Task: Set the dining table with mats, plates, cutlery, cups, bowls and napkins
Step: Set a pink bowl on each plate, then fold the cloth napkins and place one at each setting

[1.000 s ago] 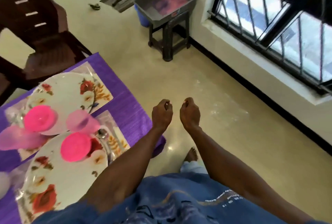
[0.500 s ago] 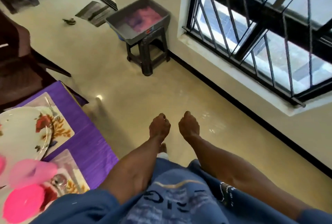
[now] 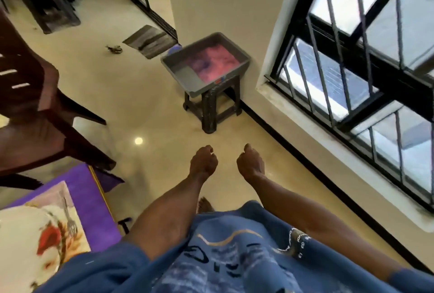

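My left hand (image 3: 203, 164) and my right hand (image 3: 250, 163) are held out side by side over the floor, both curled into loose fists with nothing in them. Ahead of them a grey tub (image 3: 187, 74) with pink cloth (image 3: 212, 62) inside rests on a dark plastic stool (image 3: 212, 109) by the wall. At the lower left the corner of the table with its purple cloth (image 3: 94, 201) shows a floral mat (image 3: 55, 195), a white flowered plate (image 3: 25, 238) and a fork (image 3: 69, 218) beside the plate.
A dark brown chair (image 3: 30, 114) stands left of the floor strip. A barred window (image 3: 366, 65) runs along the right wall. A small mat (image 3: 150, 41) and a tiny object (image 3: 115, 49) lie on the far floor.
The view has swung right, away from the table; the pink cups and the nearer plate have left the frame. The stool with the tub is closer. Both hands stay curled.
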The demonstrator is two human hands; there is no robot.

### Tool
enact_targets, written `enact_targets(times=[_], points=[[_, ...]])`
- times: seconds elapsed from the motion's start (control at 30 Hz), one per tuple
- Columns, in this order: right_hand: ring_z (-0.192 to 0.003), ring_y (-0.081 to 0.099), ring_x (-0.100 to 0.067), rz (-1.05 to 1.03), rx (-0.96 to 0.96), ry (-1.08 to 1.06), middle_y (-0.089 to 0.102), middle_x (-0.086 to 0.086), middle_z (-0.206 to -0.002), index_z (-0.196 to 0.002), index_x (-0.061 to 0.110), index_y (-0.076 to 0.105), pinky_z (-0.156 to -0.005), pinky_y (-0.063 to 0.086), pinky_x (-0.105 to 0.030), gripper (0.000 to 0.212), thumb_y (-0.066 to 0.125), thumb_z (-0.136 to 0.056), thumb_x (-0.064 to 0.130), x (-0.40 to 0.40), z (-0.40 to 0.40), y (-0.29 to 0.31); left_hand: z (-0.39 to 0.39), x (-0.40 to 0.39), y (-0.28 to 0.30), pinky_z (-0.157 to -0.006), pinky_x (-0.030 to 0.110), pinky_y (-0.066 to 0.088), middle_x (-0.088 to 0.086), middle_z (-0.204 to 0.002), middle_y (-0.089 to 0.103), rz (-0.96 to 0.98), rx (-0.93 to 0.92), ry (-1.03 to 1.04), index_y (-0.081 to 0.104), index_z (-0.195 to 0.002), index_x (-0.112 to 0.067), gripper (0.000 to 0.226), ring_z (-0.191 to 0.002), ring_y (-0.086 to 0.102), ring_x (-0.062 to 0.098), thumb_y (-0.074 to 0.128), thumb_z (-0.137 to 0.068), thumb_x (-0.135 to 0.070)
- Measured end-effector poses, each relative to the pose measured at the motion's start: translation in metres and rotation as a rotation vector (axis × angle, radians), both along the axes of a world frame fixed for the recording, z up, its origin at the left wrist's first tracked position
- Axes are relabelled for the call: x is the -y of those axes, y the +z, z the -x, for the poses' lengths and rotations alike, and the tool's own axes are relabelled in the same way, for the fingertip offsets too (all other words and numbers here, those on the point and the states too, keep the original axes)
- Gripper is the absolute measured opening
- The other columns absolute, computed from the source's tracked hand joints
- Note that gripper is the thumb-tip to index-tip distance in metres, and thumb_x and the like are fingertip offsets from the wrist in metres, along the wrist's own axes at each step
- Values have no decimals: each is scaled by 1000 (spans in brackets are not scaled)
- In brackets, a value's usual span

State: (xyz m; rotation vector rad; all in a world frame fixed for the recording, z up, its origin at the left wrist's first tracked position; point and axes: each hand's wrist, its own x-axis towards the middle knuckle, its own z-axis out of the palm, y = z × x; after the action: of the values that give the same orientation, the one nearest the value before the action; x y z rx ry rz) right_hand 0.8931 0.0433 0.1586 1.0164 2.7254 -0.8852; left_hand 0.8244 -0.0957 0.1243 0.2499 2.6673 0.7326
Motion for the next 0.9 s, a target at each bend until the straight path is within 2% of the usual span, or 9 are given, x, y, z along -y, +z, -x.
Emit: enact_targets(times=[0.1, 0.2, 0.3, 0.37, 0.47, 0.57, 0.67, 0.8, 0.9], points=[[-91, 62, -28, 55, -43, 23, 65, -12, -110, -119, 12, 51, -68, 46, -32, 24, 44, -96, 13, 14, 75, 3, 62, 7, 8, -88, 37, 47, 12, -119, 62, -54, -52, 99, 60, -119, -9, 28, -108, 59, 31, 50, -94, -16], [-97, 62, -31, 81, -29, 72, 64, -12, -113, -126, 13, 48, -70, 44, -31, 31, 45, -96, 15, 28, 126, -5, 97, 25, 1, -91, 38, 47, 12, -123, 58, -40, -22, 148, 57, -125, -9, 31, -109, 59, 32, 50, -95, -15], [-97, 62, -31, 92, 13, 102, 65, -12, -114, -134, 14, 45, -71, 45, -32, 40, 46, -94, 16, 30, 172, -21, 124, 47, -11, -92, 37, 47, 10, -129, 53, 9, 40, 105, 54, -131, -10, 35, -110, 59, 31, 49, -97, -15], [-100, 62, -31, 112, 45, 92, 64, -12, -116, -137, 15, 44, -77, 47, -35, 44, 48, -93, 17, 28, 208, -30, 157, 57, -16, -91, 36, 46, 9, -132, 51, 64, 57, 98, 51, -134, -11, 37, -111, 58, 30, 48, -98, -16], [-105, 62, -32, 157, 82, 80, 64, -12, -118, -134, 13, 46, -83, 48, -36, 42, 50, -92, 16, 28, 273, -37, 215, 64, -27, -90, 38, 47, 10, -133, 51, 110, 59, 127, 51, -134, -11, 37, -109, 59, 31, 48, -97, -16], [-106, 61, -36, 190, 84, 87, 63, -15, -119, -127, 10, 47, -86, 51, -42, 38, 48, -89, 13, 20, 355, -44, 289, 55, -31, -87, 40, 49, 11, -134, 50, 140, 41, 113, 51, -134, -10, 38, -106, 60, 33, 49, -97, -16], [-106, 61, -37, 201, 68, 107, 61, -16, -122, -127, 10, 44, -85, 50, -42, 38, 49, -90, 14, 4, 435, -36, 368, 41, -21, -87, 39, 50, 9, -134, 49, 172, 22, 53, 50, -134, -11, 38, -105, 61, 32, 49, -97, -16], [-107, 58, -35, 266, 8, 47, 56, -16, -126, -133, 8, 43, -75, 40, -33, 43, 49, -91, 12, -21, 531, -9, 476, 13, 3, -89, 35, 49, 8, -135, 50, 133, 2, 129, 51, -134, -12, 39, -107, 61, 30, 50, -96, -16], [-97, 58, -34, 317, -1, -42, 58, -16, -118, -125, 8, 46, -70, 36, -34, 37, 47, -88, 8, -40, 571, -7, 534, -20, 13, -91, 38, 50, 8, -130, 56, 86, 14, 108, 54, -130, -14, 35, -111, 59, 29, 50, -95, -16]])
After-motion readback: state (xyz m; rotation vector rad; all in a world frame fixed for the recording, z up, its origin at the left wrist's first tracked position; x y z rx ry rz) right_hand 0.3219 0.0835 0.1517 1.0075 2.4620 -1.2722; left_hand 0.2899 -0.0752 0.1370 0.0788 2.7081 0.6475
